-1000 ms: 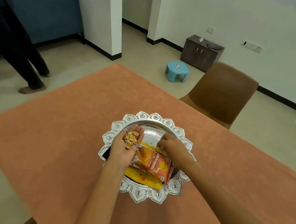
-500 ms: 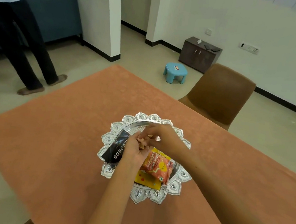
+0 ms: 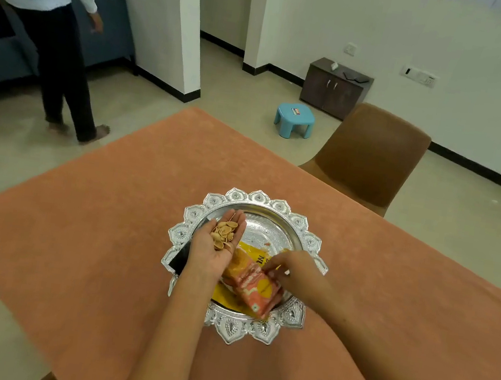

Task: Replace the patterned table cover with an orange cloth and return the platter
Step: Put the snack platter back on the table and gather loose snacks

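An orange cloth [image 3: 103, 249] covers the table. On it, in front of me, sits a silver platter [image 3: 259, 197] with a scalloped rim. An orange snack packet [image 3: 254, 288], a yellow packet [image 3: 250, 250] and a black packet [image 3: 180, 259] lie in the platter. My left hand [image 3: 213, 259] hovers palm up over the platter's left side, with a small pile of nutshells [image 3: 224, 234] resting on its straight fingers. My right hand [image 3: 292, 271] reaches down at the top end of the orange packet, fingertips bunched. What they pinch is hidden.
A brown chair [image 3: 368, 155] stands at the table's far right side. On the floor beyond are a blue stool [image 3: 294, 120] and a low dark cabinet [image 3: 334, 88]. A person [image 3: 61, 57] stands at the far left by a white pillar [image 3: 177, 16].
My right hand left the shells in my left palm and dropped back down to the packets. My left hand opened flat again. The person at the left stepped closer.
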A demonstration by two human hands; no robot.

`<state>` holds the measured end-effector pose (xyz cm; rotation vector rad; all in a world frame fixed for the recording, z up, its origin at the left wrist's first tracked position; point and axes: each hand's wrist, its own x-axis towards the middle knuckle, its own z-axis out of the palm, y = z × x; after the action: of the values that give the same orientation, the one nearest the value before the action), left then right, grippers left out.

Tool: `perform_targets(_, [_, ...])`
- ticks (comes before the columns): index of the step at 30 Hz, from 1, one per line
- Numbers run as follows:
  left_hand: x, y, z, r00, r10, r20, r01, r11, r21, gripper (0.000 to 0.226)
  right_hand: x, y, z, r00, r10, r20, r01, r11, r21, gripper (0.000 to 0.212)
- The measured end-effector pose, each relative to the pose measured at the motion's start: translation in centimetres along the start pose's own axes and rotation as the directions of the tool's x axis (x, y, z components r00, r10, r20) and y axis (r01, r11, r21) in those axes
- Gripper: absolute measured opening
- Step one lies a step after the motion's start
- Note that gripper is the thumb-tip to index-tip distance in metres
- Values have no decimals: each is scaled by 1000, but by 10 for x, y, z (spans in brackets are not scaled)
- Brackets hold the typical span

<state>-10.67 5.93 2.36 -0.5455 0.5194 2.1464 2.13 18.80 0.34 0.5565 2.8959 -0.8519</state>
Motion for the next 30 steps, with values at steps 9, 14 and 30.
perform_targets(9, [-3,-3,0,1000,7,25,-8,1000,20,39,23,10,7,996,-81,-25,77,987,-138,54])
perform_targets(14, [-3,-6,0,999,-8,32,8,1000,10,42,26,6,18,988,-152,23,151,932,-329,48])
perform_targets(30, [-5,-16,8,1000,-17,-7,18,999,50,39,51,-8,-13,998,-48,-31,45,996,-82,13])
